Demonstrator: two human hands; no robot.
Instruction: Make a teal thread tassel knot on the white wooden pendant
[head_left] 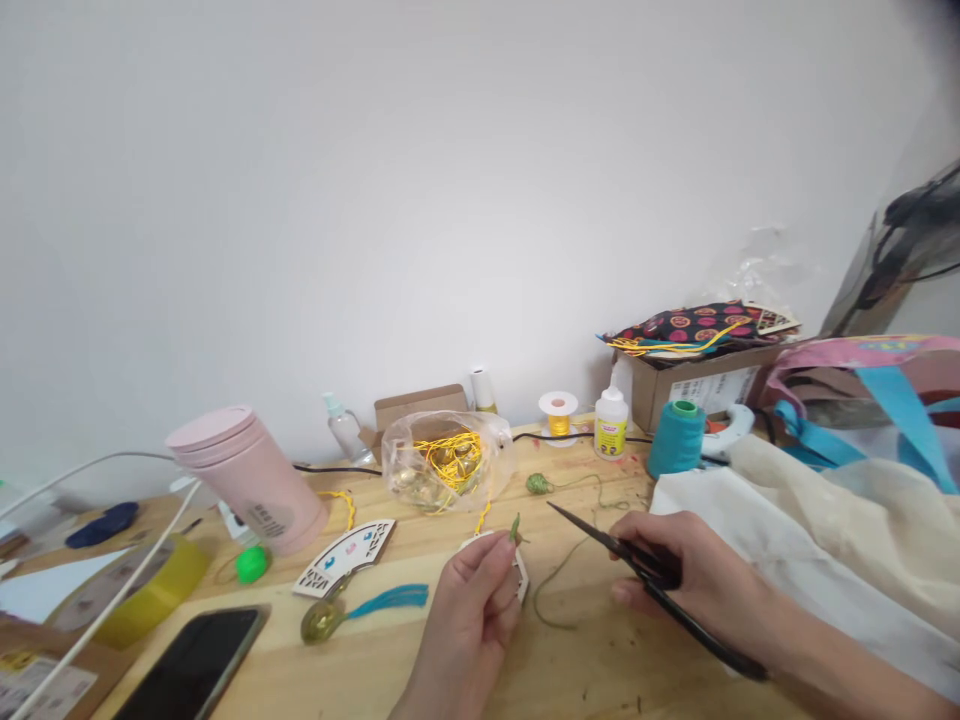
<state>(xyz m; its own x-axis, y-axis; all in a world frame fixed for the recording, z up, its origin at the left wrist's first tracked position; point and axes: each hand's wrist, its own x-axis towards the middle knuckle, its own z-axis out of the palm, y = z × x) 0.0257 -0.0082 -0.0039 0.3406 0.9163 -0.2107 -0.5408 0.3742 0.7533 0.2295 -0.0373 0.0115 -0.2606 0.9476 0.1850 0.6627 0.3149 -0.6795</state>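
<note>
My left hand (472,625) is closed in a pinch, and a short green cord (515,526) sticks up between thumb and forefinger. Partly hidden behind those fingers is a pale, flat piece (523,575) with a dark pattern along its edge. My right hand (675,565) grips black scissors (720,640) around their middle. Their blades look closed, with the tip pointing up and left, apart from the cord. A loose green thread (551,590) curves over the table between my hands, near a small green ball of thread (537,484).
Left of my hands lie a fan-shaped ornament (345,558), a blue tassel (390,598) and a phone (195,665). A pink cup (251,480) leans beyond them. At the back are a bag of yellow cords (450,460), a glue bottle (611,425) and a teal spool (676,440). White cloth (720,520) covers the right.
</note>
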